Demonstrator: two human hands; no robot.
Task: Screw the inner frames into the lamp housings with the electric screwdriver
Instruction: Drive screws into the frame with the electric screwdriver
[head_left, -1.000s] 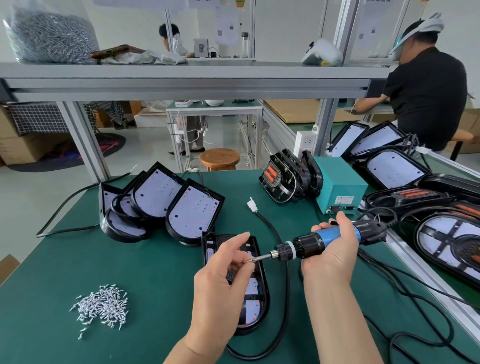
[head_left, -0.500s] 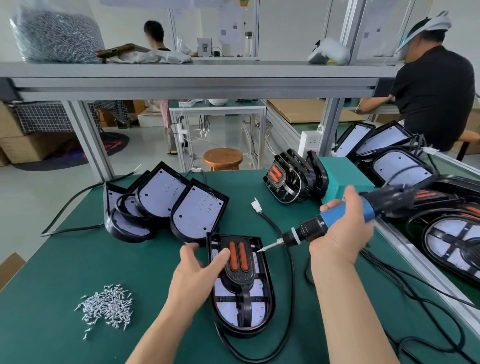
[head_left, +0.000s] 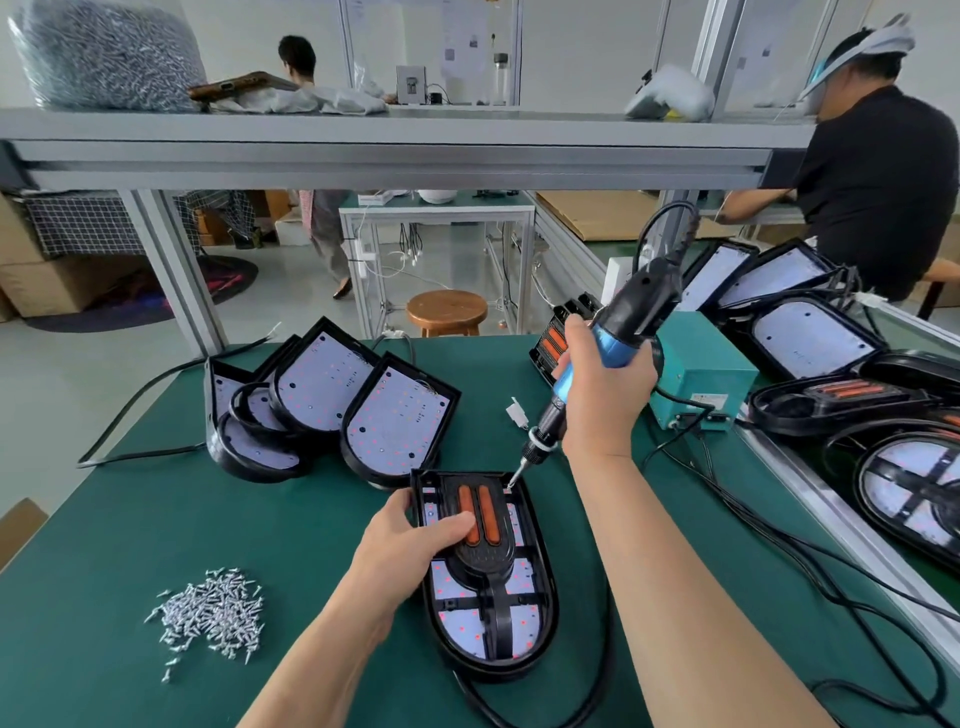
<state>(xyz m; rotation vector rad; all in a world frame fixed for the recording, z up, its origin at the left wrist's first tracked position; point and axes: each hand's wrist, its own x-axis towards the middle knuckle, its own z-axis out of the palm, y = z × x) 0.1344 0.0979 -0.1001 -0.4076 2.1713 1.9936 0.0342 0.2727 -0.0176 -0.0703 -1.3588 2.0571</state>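
Both hands were at work on one lamp. The left hand held the black D-shaped plastic lamp housing by its left wall near the far end, thumb outside the rim and fingers lying across the black inner frame with its two orange bars. The right hand was wrapped around the blue grip of the black-bodied electric screwdriver, which leaned up and away to the right, its cord rising from the top end.

That housing lay flat on the green bench mat, straight in front of the person, long axis running away from the body, square end far and rounded end near. The driver bit met the frame at the far right corner, so the right hand was the nearer one to the fastening point, while the left braced the opposite side. Whether a screw sat under the bit was too small to tell. Judging by this, the far right corner was being fastened, and the near-end points would call for drawing the driver back along the long axis.

A loose pile of silver screws lay well to the left, within the left hand's reach.
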